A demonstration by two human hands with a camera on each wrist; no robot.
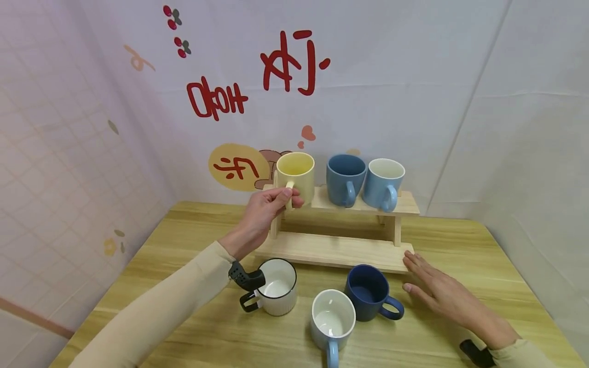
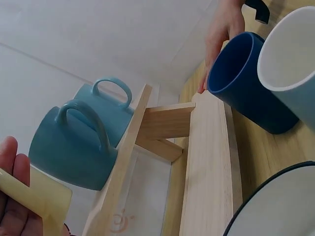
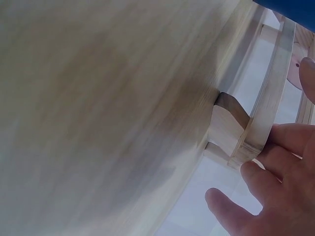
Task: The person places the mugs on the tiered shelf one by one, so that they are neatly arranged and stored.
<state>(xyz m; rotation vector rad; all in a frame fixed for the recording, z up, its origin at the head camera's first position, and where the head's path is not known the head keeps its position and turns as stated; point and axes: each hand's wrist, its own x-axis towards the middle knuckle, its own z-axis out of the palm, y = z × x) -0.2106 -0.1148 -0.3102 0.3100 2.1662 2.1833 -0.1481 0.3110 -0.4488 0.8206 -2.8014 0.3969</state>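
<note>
By its handle, my left hand (image 1: 271,209) grips a pale yellow mug (image 1: 296,174) at the left end of the upper board of a wooden two-tier rack (image 1: 336,248). In the left wrist view the yellow mug (image 2: 51,196) shows partly, fingers behind its handle. A grey-blue mug (image 1: 342,179) and a light blue mug (image 1: 383,181) stand to its right on that same board. My right hand (image 1: 446,296) has its fingers extended, fingertips at the right end of the lower board; the right wrist view shows them against the board's end (image 3: 258,142).
In front of the rack on the wooden table (image 1: 198,322) stand a white mug with a black rim (image 1: 278,289), a light blue mug with a white inside (image 1: 332,319) and a dark blue mug (image 1: 366,294). A patterned white cloth (image 1: 391,76) hangs behind.
</note>
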